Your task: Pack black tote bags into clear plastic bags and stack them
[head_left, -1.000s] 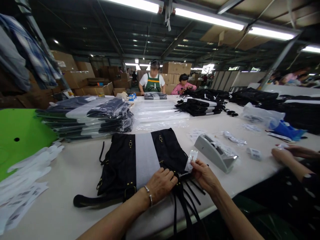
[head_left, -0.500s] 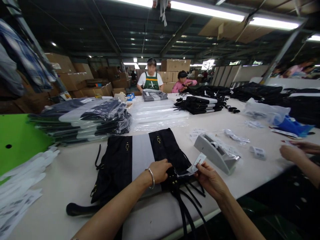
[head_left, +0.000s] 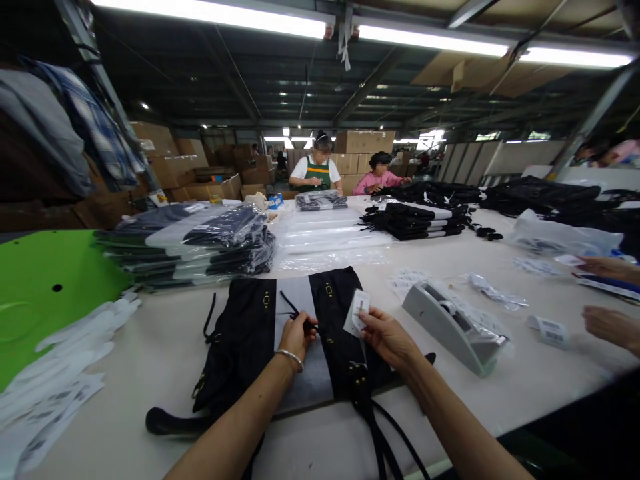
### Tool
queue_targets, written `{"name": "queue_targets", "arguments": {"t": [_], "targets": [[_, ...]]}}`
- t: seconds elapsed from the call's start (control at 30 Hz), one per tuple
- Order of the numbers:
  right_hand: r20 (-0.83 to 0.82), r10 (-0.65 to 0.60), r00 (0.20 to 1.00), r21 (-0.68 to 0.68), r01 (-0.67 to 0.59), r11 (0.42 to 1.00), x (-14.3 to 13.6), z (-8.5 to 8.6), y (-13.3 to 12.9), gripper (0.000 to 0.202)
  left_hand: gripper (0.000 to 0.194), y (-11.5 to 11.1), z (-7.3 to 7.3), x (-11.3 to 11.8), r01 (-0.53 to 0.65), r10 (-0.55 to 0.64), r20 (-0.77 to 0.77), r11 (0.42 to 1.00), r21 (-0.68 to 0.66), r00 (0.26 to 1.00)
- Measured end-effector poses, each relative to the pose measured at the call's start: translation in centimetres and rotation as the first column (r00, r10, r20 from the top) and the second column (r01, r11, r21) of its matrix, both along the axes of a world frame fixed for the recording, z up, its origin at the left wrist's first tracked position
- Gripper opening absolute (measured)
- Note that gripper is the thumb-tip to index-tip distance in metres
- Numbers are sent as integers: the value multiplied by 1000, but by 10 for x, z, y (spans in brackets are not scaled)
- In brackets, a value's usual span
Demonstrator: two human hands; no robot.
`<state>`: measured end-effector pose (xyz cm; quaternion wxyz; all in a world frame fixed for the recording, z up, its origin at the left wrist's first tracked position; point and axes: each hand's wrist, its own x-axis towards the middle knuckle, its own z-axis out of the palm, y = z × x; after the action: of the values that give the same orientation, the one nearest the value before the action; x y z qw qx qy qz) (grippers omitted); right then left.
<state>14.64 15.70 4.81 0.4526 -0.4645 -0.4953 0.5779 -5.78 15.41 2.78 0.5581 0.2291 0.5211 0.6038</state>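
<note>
A black bag (head_left: 245,333) lies flat on the table, with a pale grey band (head_left: 293,300) across its middle and brass-coloured buckles. My left hand (head_left: 296,340), with a bangle at the wrist, is closed on thin black straps (head_left: 290,305) above the band. Between the fingers and thumb of my right hand (head_left: 387,337) is a white tag (head_left: 359,307), held over the bag's right part. A clear strip or sleeve hangs with the tag. Below my right hand, black handle straps (head_left: 373,413) with brass studs run off the table's front edge.
A grey tape dispenser (head_left: 450,327) stands right of the bag. Bagged goods (head_left: 200,240) are stacked at left, near a green panel (head_left: 55,267). A label roll (head_left: 547,331) and another person's hands (head_left: 610,327) are at right. Two co-workers stand across the table.
My left hand has moved left and now lifts thin black straps over the grey band. My right hand has brought the tag up and left over the bag. The view has shifted slightly.
</note>
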Motion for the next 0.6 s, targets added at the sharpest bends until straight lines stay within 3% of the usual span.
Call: {"name": "queue_targets", "arguments": {"t": [0.1,0.23,0.37,0.43,0.53,0.6], "targets": [[399,-24,917,76,-7,997,-30,-11,20,23,19,-7,0,1,-75,75,-8,997,9,997],[572,-105,814,193,-9,981,-46,-18,25,27,20,-11,2,-2,-104,104,7,994,16,995],[679,-267,684,419,-63,906,-43,-5,18,10,21,-9,4,-7,-80,78,52,996,26,996],[662,-200,723,381,-94,920,-44,2,13,15,21,-7,7,-5,-46,43,62,998,44,997],[509,115,853,130,-209,969,-53,6,3,43,23,-4,11,1,23,-26,43,996,85,999],[444,165,881,89,-226,970,-56,6,-7,47,23,-2,14,4,50,-50,2,993,109,999]]}}
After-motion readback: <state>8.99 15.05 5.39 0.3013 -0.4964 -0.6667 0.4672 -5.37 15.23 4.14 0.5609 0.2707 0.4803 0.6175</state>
